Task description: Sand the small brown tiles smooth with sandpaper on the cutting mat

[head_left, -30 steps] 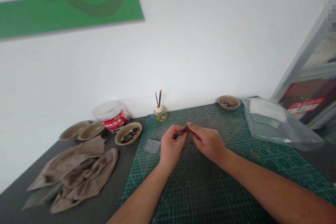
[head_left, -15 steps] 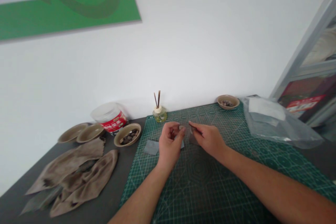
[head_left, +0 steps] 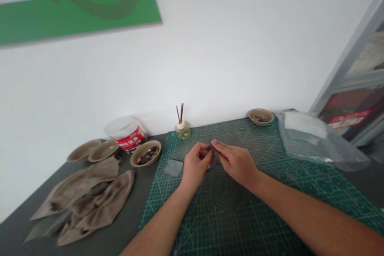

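Over the green cutting mat (head_left: 255,216), my left hand (head_left: 196,163) pinches a small brownish stone (head_left: 211,147) between thumb and fingers, mostly hidden by the fingertips. My right hand (head_left: 238,163) is closed against it, its fingertips touching the stone. A thin grey sheet (head_left: 218,160) shows just under the right fingers, held in that hand; its material is hard to make out. Flat on the mat, left of my left hand, lies a grey square piece (head_left: 173,167). A pale corner of another piece peeks out below the hands.
At left stand a bowl of stones (head_left: 146,153), two more bowls (head_left: 104,151), a lidded plastic jar (head_left: 129,133) and crumpled brown cloths (head_left: 99,208). A reed diffuser (head_left: 183,130) stands by the wall. Another stone bowl (head_left: 261,116) and a clear plastic bag (head_left: 321,144) lie at right.
My hands have come together: the right fingertips moved left onto the stone in my left hand. The grey sheet in my right hand is now more hidden.
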Motion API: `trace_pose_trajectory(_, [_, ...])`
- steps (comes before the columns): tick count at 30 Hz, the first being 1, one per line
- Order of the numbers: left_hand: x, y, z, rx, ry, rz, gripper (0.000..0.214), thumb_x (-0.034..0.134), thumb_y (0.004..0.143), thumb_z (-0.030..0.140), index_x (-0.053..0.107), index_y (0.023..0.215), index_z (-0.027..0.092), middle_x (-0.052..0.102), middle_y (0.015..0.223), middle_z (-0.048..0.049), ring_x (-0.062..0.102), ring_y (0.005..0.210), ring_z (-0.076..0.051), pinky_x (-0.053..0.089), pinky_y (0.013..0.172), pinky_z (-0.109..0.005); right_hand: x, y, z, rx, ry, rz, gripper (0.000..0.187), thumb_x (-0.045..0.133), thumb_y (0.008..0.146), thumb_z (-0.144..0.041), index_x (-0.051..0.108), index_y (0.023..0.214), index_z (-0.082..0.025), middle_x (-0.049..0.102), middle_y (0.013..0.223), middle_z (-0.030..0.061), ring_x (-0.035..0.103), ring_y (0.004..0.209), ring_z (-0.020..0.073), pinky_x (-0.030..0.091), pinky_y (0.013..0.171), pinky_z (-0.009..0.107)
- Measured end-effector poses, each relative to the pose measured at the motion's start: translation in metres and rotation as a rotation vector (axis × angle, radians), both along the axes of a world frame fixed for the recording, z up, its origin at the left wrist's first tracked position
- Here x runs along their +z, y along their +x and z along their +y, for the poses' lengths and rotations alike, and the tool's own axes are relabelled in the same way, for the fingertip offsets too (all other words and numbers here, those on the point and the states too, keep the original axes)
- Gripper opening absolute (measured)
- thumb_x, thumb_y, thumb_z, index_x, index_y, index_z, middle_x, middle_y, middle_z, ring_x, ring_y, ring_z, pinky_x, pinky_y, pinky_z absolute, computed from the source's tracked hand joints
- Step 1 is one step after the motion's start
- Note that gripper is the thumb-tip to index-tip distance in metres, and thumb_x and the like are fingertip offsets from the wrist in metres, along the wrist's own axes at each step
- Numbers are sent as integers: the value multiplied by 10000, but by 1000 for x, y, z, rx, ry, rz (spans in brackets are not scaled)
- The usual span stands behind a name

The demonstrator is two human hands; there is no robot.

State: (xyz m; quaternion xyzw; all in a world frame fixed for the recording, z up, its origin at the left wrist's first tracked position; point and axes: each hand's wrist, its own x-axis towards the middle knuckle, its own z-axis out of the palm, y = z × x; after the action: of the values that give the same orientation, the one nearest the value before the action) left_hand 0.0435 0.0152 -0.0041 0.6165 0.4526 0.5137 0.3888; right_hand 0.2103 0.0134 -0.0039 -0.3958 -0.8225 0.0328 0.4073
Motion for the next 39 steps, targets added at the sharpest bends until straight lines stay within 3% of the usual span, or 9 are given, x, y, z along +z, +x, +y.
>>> trace_pose_trajectory(12, [-1,2,-6,-12,18,-2,149,616,836,237,481,781,204,607,616,45,601,577,-128,450,559,-226,-4,-1,-3,29,72,-100,464,473,915,-152,503,1377,-189,578,1345,67,638,1118,203,523,964,339])
trace_pose_trajectory(17, [-5,2,-5,42,67,34,218,622,812,194,422,727,212,517,593,69,518,546,-101,387,525,-205,-2,-2,-3,54,81,-113,459,473,913,-152,514,1369,-186,565,1356,76,634,1125,204,519,966,343])
trace_pose_trajectory(22, [-7,2,-4,-2,13,14,223,597,850,245,399,750,221,502,578,73,514,524,-106,386,517,-214,-2,-3,-2,37,59,-95,441,471,918,-163,528,1355,-175,585,1336,71,636,1121,204,509,974,344])
trace_pose_trajectory(25, [-5,3,-5,-6,17,-20,236,592,860,262,386,752,224,495,574,73,521,520,-108,386,509,-214,-2,-2,0,38,3,-72,429,482,916,-173,545,1340,-192,610,1310,61,645,1105,195,517,948,316])
trace_pose_trajectory(30, [-1,6,-7,-49,18,-77,171,594,866,288,437,846,222,604,661,38,569,532,-118,413,505,-220,-3,3,7,-91,-152,-27,383,518,903,-202,607,1274,-233,716,1133,41,710,947,213,563,828,328])
trace_pose_trajectory(35, [-3,3,-2,43,18,-22,149,640,822,272,509,851,208,571,595,57,563,503,-112,403,492,-207,-1,2,4,-66,-54,40,423,479,906,-160,567,1316,-217,639,1272,42,658,1081,180,524,927,296])
trace_pose_trajectory(39, [-2,1,-1,18,-10,-3,135,636,807,242,509,787,201,591,571,51,587,515,-122,431,516,-216,-2,0,3,7,37,-79,459,489,902,-150,525,1357,-194,578,1344,66,639,1116,195,513,965,329])
